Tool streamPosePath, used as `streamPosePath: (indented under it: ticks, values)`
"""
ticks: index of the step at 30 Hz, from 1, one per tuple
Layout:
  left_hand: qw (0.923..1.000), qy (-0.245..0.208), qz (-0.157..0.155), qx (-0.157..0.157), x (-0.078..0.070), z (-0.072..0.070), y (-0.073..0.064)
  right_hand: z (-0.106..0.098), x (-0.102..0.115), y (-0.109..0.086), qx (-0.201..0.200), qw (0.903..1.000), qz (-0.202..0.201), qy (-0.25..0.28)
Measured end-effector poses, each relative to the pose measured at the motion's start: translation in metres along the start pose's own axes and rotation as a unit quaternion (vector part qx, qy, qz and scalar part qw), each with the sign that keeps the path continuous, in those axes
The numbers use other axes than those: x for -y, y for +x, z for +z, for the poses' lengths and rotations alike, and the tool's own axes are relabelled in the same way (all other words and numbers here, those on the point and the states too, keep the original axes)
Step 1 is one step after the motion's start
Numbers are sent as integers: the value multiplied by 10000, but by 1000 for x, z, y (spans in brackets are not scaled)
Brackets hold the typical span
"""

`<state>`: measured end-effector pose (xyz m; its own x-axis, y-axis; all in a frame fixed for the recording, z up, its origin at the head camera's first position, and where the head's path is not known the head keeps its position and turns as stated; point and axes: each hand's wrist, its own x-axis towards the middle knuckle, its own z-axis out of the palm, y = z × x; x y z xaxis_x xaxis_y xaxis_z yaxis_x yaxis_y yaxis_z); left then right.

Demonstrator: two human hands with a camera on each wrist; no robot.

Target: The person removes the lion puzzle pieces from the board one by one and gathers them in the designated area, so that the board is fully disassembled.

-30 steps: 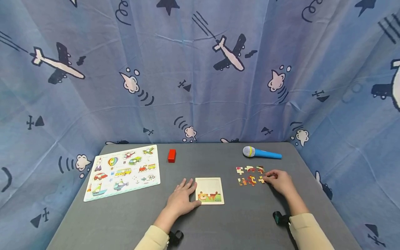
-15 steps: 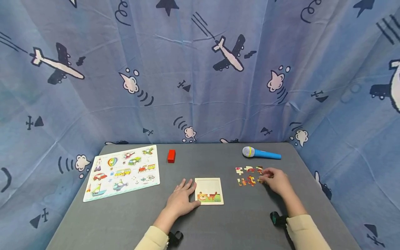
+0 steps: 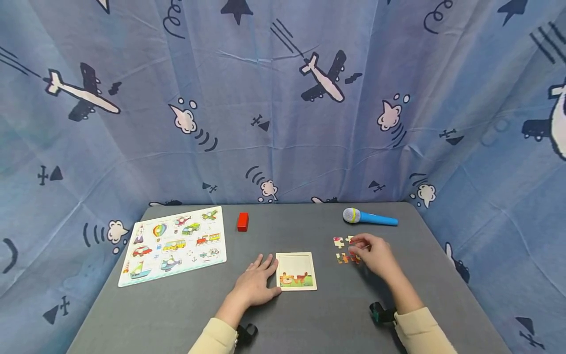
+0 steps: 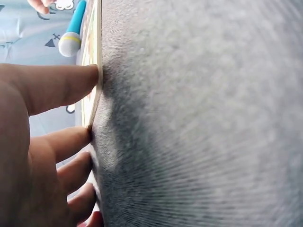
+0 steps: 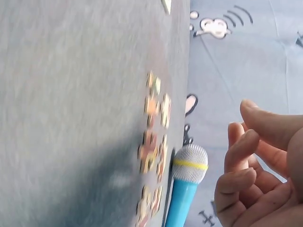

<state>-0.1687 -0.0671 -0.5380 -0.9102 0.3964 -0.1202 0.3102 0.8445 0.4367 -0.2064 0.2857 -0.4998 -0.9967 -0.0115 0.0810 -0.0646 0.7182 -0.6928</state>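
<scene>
A small square wooden puzzle board [image 3: 295,262] lies mid-table, with an animal picture along its lower part. My left hand [image 3: 254,284] rests spread on the table at its left side, and the thumb touches its edge in the left wrist view. Over the loose jigsaw pieces [image 3: 342,257] on the right hovers my right hand [image 3: 376,255], fingers loosely bent. Nothing sits between its thumb and fingertips in the right wrist view. There, several jigsaw pieces [image 5: 147,151] lie in two rows on the cloth; in the head view the hand hides part of them.
Behind the pieces lies a blue toy microphone [image 3: 371,217]. A red block [image 3: 242,221] stands toward the back, and a large picture board [image 3: 174,246] with vehicles lies at the left. A printed blue curtain [image 3: 283,123] hangs behind the grey table [image 3: 318,324].
My right hand has moved left over the jigsaw pieces, from the right end of the rows to above their middle. The left hand has stayed almost still beside the puzzle board.
</scene>
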Motion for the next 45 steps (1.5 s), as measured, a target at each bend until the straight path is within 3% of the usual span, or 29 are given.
streamPosePath:
  ticks: [12,23,36,45]
  values:
    - [9998,-5,-48,191,-3,-6,-3,28,39,-6,277,9987,-353,233]
    - [10000,-27,17,22,0,1,-3,61,66,-12,695,9965,-299,366]
    - [10000,-70,-52,29,1,2,-1,94,79,-21,1156,9882,-810,603]
    - [10000,-12,-34,65,1,0,-1,117,84,-29,1468,9836,-1010,286]
